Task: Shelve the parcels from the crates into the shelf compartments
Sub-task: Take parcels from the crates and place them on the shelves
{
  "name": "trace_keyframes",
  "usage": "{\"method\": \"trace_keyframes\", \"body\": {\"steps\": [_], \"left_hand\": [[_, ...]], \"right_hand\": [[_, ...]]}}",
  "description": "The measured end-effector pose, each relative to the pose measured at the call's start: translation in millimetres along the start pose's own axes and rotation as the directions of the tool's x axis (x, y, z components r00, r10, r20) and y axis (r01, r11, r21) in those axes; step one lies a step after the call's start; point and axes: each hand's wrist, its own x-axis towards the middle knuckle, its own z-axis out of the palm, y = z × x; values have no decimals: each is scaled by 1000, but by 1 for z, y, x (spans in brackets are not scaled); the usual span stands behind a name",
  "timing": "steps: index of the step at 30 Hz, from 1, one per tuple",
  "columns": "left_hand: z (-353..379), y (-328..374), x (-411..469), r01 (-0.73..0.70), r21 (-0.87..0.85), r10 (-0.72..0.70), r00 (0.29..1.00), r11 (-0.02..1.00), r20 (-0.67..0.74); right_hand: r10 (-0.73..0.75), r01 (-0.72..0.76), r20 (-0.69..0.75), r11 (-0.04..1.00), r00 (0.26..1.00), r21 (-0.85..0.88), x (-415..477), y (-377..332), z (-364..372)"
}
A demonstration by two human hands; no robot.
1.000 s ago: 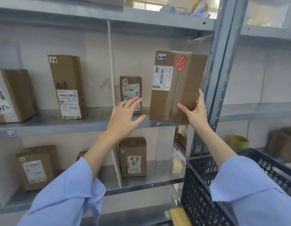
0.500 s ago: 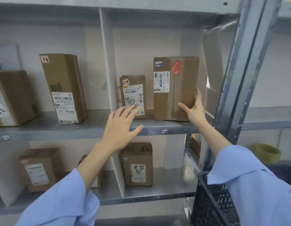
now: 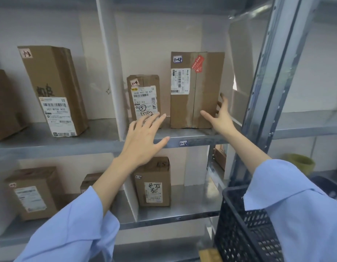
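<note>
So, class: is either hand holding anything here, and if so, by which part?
Left hand: nothing, open. Right hand rests open on the tall 1-4 parcel's lower right edge; a true grip cannot be told.

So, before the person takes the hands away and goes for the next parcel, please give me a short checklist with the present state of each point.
1. Tall parcel stands upright on the shelf: ok.
2. Its handwritten 1-4 sticker matches the shelf-edge tag: ok.
3. It stands apart from the smaller parcel beside it: ok, a gap shows.
4. Right hand released: not ok, thumb and fingers are at the parcel's lower right corner.
5. Left hand free: ok, open and holding nothing.
6. Parcels left in the black crate: cannot tell, the inside is hidden.
</note>
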Motion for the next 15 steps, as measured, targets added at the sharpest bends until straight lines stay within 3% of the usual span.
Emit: {"method": "trace_keyframes", "body": {"steps": [7, 10, 15], "left_hand": [[16, 56, 8, -141, -136, 135, 990, 981, -51], [28, 95, 12, -226, -212, 219, 974, 951, -57], [64, 165, 12, -397, -351, 413, 910, 848, -34]], "right_hand": [[-15, 29, 70, 979, 997, -201, -68, 3, -44], [-30, 38, 30, 949, 999, -312, -104, 8, -76], [108, -133, -86, 903, 990, -407, -160, 43, -131]]}}
